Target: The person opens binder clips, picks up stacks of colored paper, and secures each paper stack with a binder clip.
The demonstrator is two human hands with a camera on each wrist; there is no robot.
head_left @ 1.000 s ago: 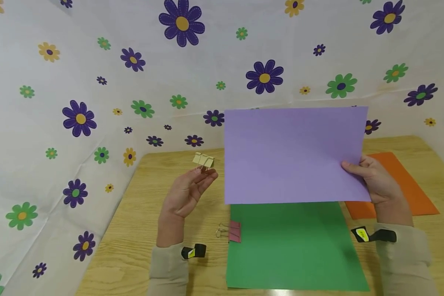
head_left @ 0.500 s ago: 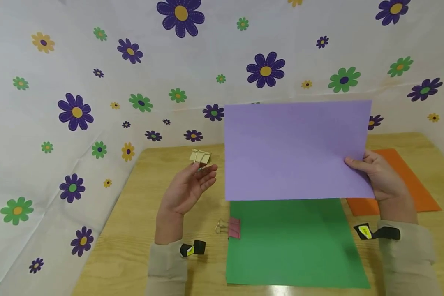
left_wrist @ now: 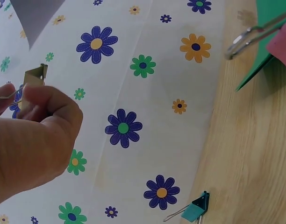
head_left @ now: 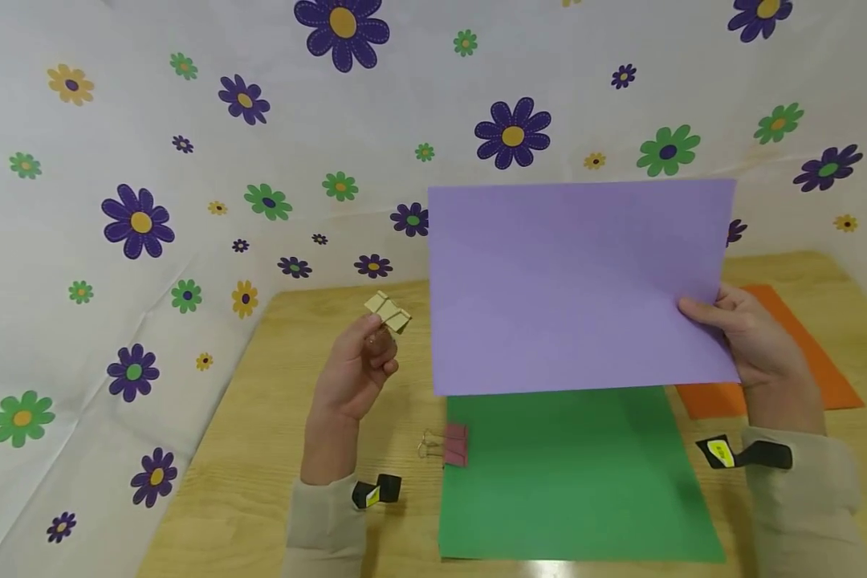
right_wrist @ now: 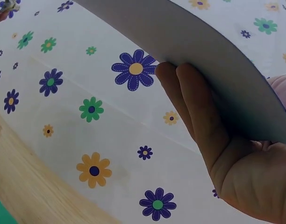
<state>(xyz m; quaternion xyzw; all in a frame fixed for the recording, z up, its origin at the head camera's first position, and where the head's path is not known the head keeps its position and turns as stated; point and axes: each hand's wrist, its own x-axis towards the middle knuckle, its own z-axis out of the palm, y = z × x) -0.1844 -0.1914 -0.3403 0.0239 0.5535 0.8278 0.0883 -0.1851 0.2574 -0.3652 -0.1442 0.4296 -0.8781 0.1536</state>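
A pale yellow binder clip (head_left: 388,313) is pinched between the thumb and curled fingers of my left hand (head_left: 347,371), raised above the table. To its right my right hand (head_left: 760,341) grips a purple sheet of paper (head_left: 571,281) by its right edge, thumb on the front face and fingers behind. The sheet is held up, tilted toward me. Beneath it, a green sheet (head_left: 578,482) lies on the table, its far part hidden. A pink binder clip (head_left: 457,445) bites the green sheet's left edge, wire handles pointing left.
An orange sheet (head_left: 834,385) lies on the wooden table (head_left: 260,449) at the right, partly behind my right arm. In the left wrist view a teal binder clip (left_wrist: 195,211) rests near the table's edge. A flower-print cloth (head_left: 274,144) stands behind and to the left.
My left fingers have curled in more round the yellow binder clip, and the clip has turned. The purple sheet, still in my right hand, appears slightly higher and larger.
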